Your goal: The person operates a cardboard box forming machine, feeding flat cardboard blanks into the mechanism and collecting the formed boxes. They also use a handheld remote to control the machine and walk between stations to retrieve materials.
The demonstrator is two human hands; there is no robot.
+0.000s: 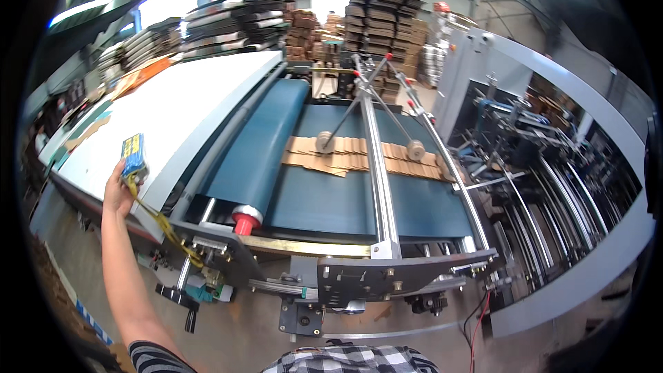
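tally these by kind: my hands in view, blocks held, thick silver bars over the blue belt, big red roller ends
Left hand: 1
Blue-and-yellow block: 1
Thick silver bars: 2
Big red roller end: 1
Total: 5

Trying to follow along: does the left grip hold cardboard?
No, the left grip holds a blue-and-yellow block; cardboard pieces lie on the blue belt.

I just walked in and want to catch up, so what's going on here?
The person's left hand holds a blue-and-yellow block at the near part of a white table, with a yellow cord trailing below it. The right hand is out of view. Beside the table, flat brown pieces lie overlapping in a row across a dark teal belt, and two round wheels on rods stand at the row.
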